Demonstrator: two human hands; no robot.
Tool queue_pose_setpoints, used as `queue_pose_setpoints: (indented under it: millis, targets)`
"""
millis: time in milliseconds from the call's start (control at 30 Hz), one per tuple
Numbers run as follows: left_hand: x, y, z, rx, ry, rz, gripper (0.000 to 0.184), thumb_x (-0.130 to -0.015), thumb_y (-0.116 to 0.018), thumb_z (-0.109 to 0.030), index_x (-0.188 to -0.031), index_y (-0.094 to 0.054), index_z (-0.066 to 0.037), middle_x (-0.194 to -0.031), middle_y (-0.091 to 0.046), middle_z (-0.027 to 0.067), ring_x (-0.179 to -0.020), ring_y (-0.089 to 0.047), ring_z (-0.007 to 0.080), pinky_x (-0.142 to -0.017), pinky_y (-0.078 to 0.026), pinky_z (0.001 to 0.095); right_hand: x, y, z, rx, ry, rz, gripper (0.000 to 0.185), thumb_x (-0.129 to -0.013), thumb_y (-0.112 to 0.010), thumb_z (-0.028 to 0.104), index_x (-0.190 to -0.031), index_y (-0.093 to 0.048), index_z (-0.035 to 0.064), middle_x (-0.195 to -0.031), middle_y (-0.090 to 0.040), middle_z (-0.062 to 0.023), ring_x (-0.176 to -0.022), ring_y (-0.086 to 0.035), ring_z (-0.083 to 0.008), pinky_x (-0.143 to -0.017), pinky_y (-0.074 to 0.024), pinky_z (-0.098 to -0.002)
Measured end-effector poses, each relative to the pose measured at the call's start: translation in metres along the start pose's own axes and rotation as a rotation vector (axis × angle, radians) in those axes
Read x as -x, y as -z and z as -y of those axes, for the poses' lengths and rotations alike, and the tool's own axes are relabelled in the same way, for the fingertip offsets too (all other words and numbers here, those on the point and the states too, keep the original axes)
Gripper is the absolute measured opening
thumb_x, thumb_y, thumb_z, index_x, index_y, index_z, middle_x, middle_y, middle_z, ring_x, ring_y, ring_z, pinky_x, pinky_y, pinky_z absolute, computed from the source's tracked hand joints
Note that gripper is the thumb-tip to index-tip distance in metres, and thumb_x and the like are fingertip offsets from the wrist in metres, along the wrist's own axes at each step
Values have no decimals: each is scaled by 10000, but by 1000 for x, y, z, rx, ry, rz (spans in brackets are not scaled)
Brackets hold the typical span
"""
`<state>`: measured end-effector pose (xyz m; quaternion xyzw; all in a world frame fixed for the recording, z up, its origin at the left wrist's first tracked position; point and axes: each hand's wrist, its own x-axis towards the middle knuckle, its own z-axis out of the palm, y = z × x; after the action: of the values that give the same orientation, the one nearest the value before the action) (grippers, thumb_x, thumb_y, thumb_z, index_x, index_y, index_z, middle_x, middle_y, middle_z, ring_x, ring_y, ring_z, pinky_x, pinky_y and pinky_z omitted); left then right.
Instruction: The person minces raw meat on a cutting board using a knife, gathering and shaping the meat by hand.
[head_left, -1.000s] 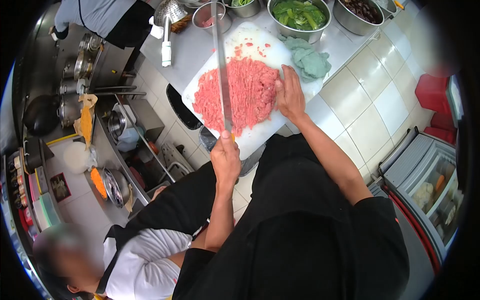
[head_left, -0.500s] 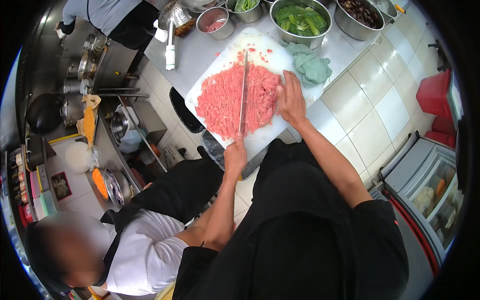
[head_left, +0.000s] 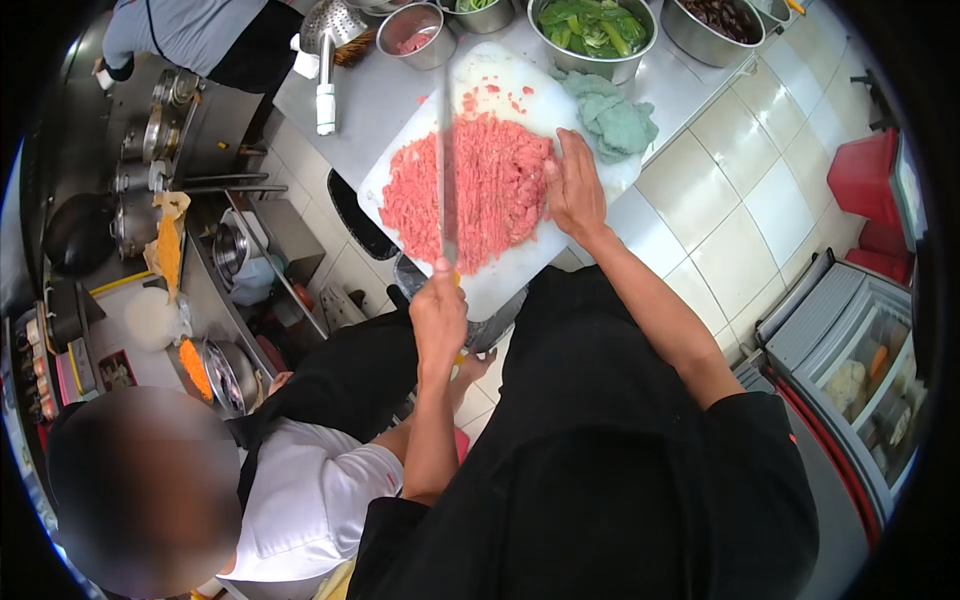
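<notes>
A wide spread of pink minced meat point(head_left: 500, 190) covers the middle of a white cutting board point(head_left: 500, 292). My left hand point(head_left: 438, 312) is wrapped around the handle of a long knife point(head_left: 447, 170). Its blade points away from me over the left part of the meat, and a row of parallel cut lines runs to its right. At the meat's right edge lies my right hand point(head_left: 578, 190), fingers stretched out, the fingertips close to or touching the mince. Small red scraps lie near the board's far corner.
A green cloth point(head_left: 608, 112) lies at the board's right corner. Behind stand metal bowls, one with leafy greens point(head_left: 592, 28), another with meat point(head_left: 412, 40). A metal strainer point(head_left: 335, 25) is at the far left. A person in a white shirt point(head_left: 300, 500) sits close on my left.
My left hand has shifted the knife leftward across the meat. My right hand stays at the right edge. The seated person's head has moved slightly, and the whole view has shifted a little.
</notes>
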<state>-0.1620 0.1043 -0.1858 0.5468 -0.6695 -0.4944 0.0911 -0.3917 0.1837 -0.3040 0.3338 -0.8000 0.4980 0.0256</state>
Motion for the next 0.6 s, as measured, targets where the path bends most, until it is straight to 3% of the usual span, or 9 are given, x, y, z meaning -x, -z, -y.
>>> queue_pose_setpoints:
  millis: [100,133,200,267,400,467,500,533,600]
  targets:
    - [4,-19,20,153,-289,-238,683,-1025,-415,-601,-689,-541,-20,-515,-461,14,-451,-468,136,-445,-391,303,5,-2,-2,1,-16,9,549,-1020,-480,316,-1419,-412,-54,-1406,-475,-283,-1342,-421,-453,-1135,-342,-489]
    - [-4,-25,43,-33,-301,-216,691,-1028,-413,-595,-686,-548,-10,-510,-466,30,-472,-489,169,-493,-419,322,2,-4,-3,-1,-12,5,551,-1019,-480,319,-1419,-413,-54,-1408,-474,-282,-1342,-420,-452,-1135,-342,-489]
    - [-26,-18,40,-381,87,29,680,-1047,-418,-523,-691,-590,31,-589,-534,82,-569,-507,161,-540,-428,359,0,-2,3,-30,-33,20,550,-1021,-478,319,-1421,-412,-52,-1410,-471,-283,-1344,-419,-452,-1135,-341,-489]
    - [-10,-5,7,-233,292,58,744,-1029,-409,-581,-701,-611,56,-590,-554,96,-555,-518,164,-532,-429,363,1,4,1,-21,-36,12,549,-1023,-474,320,-1422,-412,-52,-1410,-470,-285,-1344,-418,-452,-1135,-341,-490]
    - [13,4,-5,44,-118,-81,714,-1032,-393,-601,-625,-506,-25,-501,-451,16,-393,-427,121,-376,-339,301,5,-3,-2,-9,-13,-4,546,-1028,-465,320,-1420,-411,-55,-1406,-471,-289,-1343,-419,-453,-1135,-340,-490]
    - [0,-22,33,-24,-299,-234,732,-1036,-395,-591,-624,-512,2,-507,-480,37,-412,-471,178,-422,-387,358,0,-3,-3,-11,-3,-2,546,-1030,-460,323,-1419,-411,-57,-1406,-471,-290,-1342,-420,-454,-1135,-340,-490]
    - [-26,-24,89,-347,-329,-169,739,-1039,-399,-579,-630,-520,25,-518,-506,57,-433,-509,230,-470,-420,412,1,-3,-2,-15,-7,-1,546,-1032,-457,325,-1418,-410,-59,-1407,-471,-290,-1342,-420,-455,-1135,-340,-490]
    - [-36,-20,88,-398,28,24,746,-1043,-380,-565,-719,-637,57,-602,-592,155,-577,-606,272,-577,-465,454,2,-2,-1,-15,-16,2,547,-1033,-455,327,-1417,-410,-60,-1407,-470,-290,-1341,-420,-456,-1135,-340,-490]
    - [-12,-7,16,-253,276,39,757,-1040,-389,-569,-749,-643,82,-604,-594,160,-582,-598,249,-585,-471,430,-6,-2,-6,0,18,-23,550,-1036,-450,333,-1419,-408,-59,-1407,-470,-290,-1340,-420,-458,-1135,-339,-491]
